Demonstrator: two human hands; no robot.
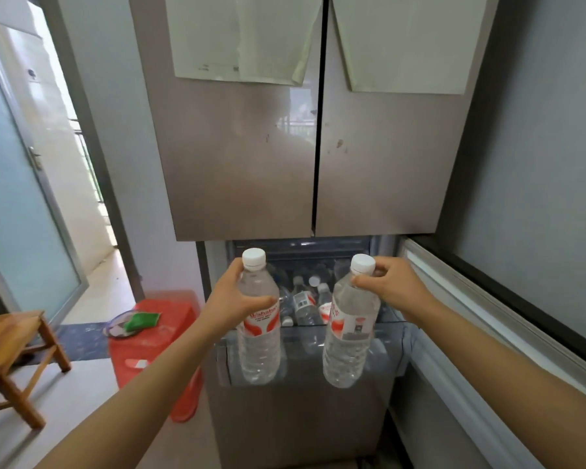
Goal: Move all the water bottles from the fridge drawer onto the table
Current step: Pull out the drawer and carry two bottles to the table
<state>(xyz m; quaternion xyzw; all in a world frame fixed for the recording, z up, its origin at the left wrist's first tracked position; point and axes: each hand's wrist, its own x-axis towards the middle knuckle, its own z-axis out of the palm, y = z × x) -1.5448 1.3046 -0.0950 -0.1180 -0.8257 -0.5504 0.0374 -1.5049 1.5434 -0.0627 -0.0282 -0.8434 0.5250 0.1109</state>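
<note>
The person holds two water bottles just in front of the open fridge drawer, one in each hand. The left hand is wrapped round the top part of the left bottle, with the thumb across the front. The right hand only pinches the right bottle by its neck, under the white cap, so that one hangs a bit tilted. Both arms reach straight out toward the drawer. I think the right bottle could swing or slip, so a firmer hold lower down would be safer before carrying it away. Both bottles should stay upright and clear of the drawer's front wall. More bottles lie inside the drawer, so there are more trips to do.
</note>
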